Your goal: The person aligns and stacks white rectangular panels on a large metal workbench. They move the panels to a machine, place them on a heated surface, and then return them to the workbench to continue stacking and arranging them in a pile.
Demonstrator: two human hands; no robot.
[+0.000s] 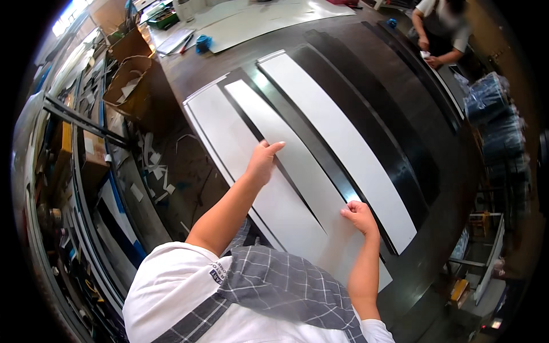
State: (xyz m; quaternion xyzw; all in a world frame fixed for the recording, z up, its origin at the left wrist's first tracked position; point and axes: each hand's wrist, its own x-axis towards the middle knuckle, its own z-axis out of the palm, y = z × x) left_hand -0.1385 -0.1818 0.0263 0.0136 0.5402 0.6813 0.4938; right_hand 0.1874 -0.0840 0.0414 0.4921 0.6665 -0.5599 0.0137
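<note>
A long flat white panel (pixel 309 166) lies slantwise in front of me, its near end close to my apron. My left hand (pixel 266 161) is closed on its left edge, thumb on top and the other fingers mostly hidden. Farther down the opposite edge, my right hand (pixel 360 217) grips it with curled fingers. To the left, beneath my left forearm, rests a second, wider white panel (pixel 214 120). Another white strip (pixel 337 126) lies to the right on the dark tabletop (pixel 409 277), apart from my right hand.
Dark strips (pixel 372 108) lie farther right. At the far right, a person (pixel 443 28) handles something small and white. A brown bin (pixel 134 86) and shelves of scrap (pixel 86 171) stand left. Blue tape (pixel 203 43) and a white sheet (pixel 251 26) are at the back.
</note>
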